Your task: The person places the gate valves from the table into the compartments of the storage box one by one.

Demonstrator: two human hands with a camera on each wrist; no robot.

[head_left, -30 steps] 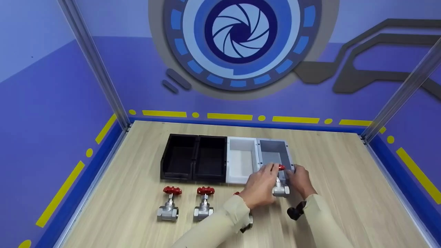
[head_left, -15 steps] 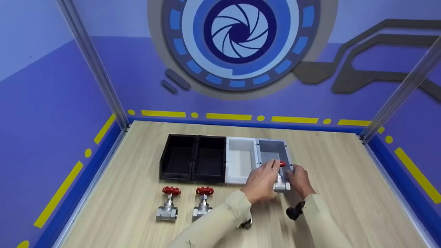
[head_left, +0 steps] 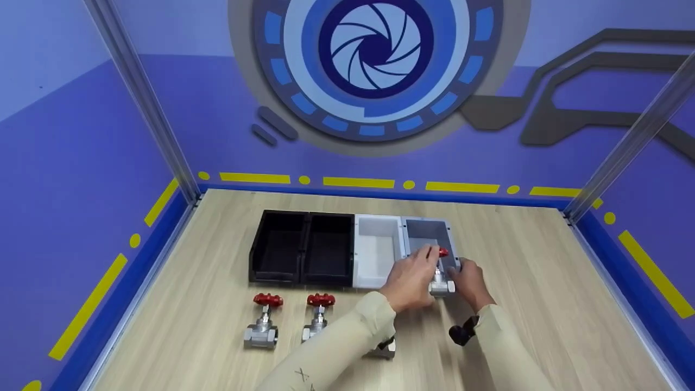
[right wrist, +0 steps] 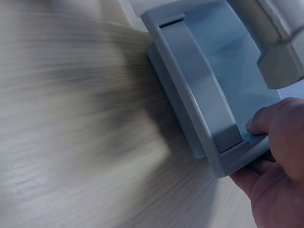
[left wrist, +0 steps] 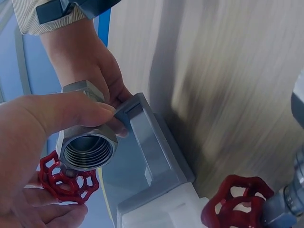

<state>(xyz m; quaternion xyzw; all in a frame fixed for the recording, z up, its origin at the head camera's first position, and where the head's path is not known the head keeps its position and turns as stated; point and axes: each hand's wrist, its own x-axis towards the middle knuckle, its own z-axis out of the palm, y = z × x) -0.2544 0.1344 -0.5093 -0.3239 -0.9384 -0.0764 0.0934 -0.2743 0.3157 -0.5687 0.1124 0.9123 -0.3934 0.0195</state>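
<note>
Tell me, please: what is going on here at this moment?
A person's left hand holds a metal valve with a red handwheel, raised at the near end of the grey bin. The right hand grips that bin's side rim. Three more valves are on the table, one mostly hidden behind the left sleeve in the head view.

An X-like mark [head_left: 302, 374] shows on the left sleeve [head_left: 342, 342].

The left hand [head_left: 412, 279] and the right hand [head_left: 471, 283] are bare. The beige sleeves [head_left: 347, 342] are long; the left one has dark crossed marks [head_left: 302, 374]. Beside the right, finely lined cuff [left wrist: 28, 16] is a black device [head_left: 463, 332].
</note>
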